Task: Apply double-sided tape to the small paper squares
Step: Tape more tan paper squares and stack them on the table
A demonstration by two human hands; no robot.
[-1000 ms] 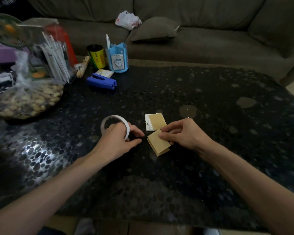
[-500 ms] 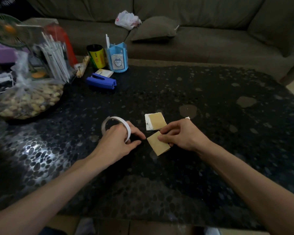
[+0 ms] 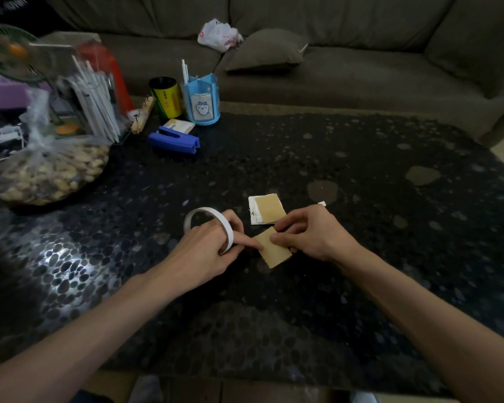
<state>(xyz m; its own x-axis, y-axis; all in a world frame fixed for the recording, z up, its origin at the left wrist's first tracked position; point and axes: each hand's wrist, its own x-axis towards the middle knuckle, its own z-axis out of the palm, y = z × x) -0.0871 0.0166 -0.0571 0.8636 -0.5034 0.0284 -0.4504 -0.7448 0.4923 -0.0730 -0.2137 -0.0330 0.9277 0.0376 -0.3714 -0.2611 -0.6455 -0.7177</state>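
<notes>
1. Closest in, the dark tabletop (image 3: 245,330) has lots of open room in front of the hands. Its near edge runs along the bottom of the view, so paper pushed that way could slide off.
2. The left hand (image 3: 207,251) grips the tape roll (image 3: 227,231), with its fingers curled round the ring. One finger reaches out and touches the corner of the paper square (image 3: 275,254). I cannot tell if a tape end is pulled loose.
3. The right hand (image 3: 312,235) pinches the paper square at its top edge, between thumb and fingers. The square sits tilted, low over the tabletop, right between both hands.
4. The square looks thin and light, so it will likely bend or slip. It is best held by one edge and pressed flat. The tape is probably sticky on both sides, so the roll is best held by its sides.
5. Just behind the right hand lies a pile of squares (image 3: 269,209), near enough to bump.
6. Farther back on the left are a blue stapler (image 3: 173,139), a pen cup (image 3: 201,100) and a bag of nuts (image 3: 47,173), all well apart from the work.
7. Past the far edge is the sofa (image 3: 361,68).
</notes>
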